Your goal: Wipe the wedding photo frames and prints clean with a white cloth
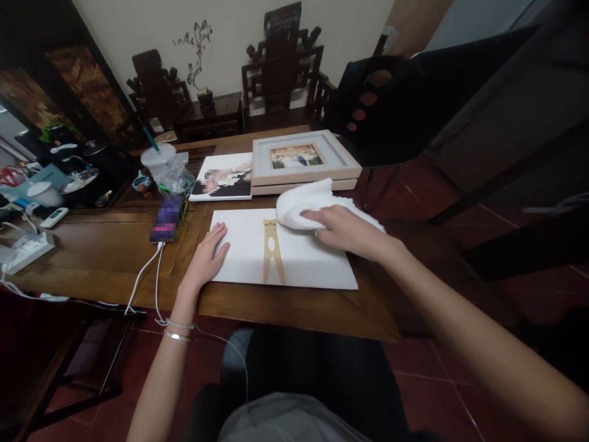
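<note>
A white rectangular board (pixel 239 245) lies on the wooden table, its back side up. Along its middle runs a flat gold-coloured easel stand (pixel 271 253) with two legs and an oval cut-out. My left hand (pixel 210 258) rests flat on the board's left edge, fingers stretched out. My right hand (pixel 338 227) grips a white cloth (pixel 304 205) over the board's upper right part. The cloth is bunched and covers that corner, with one end trailing to the right. Some of the right fingers are hidden in its folds.
Behind the board are stacked light wooden picture frames (pixel 306 150) and a photo panel (pixel 223 178). A phone (pixel 168 219) with white cables (pixel 159 276) lies left. Further left stand a lidded cup (pixel 159 158) and a power strip (pixel 30 252). The table's front edge (pixel 294 313) is close to my lap.
</note>
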